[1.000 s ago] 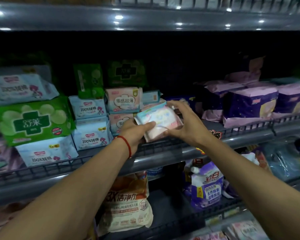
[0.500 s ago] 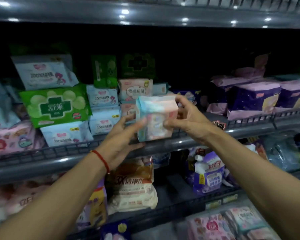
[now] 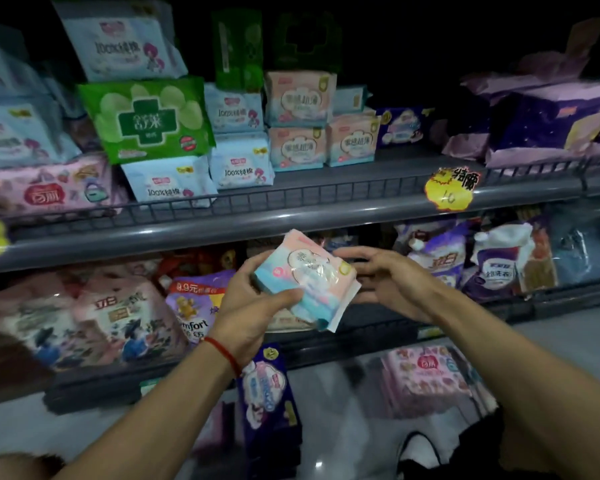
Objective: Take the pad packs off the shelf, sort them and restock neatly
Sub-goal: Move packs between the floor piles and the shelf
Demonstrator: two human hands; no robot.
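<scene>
My left hand (image 3: pixel 253 306) grips a pink-and-blue pad pack (image 3: pixel 309 278), thumb across its front, below the grey shelf (image 3: pixel 291 209). My right hand (image 3: pixel 381 278) hovers just right of the pack with fingers spread and relaxed, holding nothing. On the shelf stand matching pink packs (image 3: pixel 298 98), light blue packs (image 3: pixel 239 164), a green pack (image 3: pixel 149 119) and purple packs (image 3: pixel 548 123).
A yellow price tag (image 3: pixel 451 188) hangs on the shelf's front rail. Detergent pouches (image 3: pixel 440 261) and bags (image 3: pixel 118 317) fill the lower shelf. On the floor lie a dark purple pack (image 3: pixel 267 393) and a pink pack (image 3: pixel 426 375).
The pack has come off the shelf and moved down below its rail. My right hand has let go of it and my left hand alone holds it. The view has tilted downward.
</scene>
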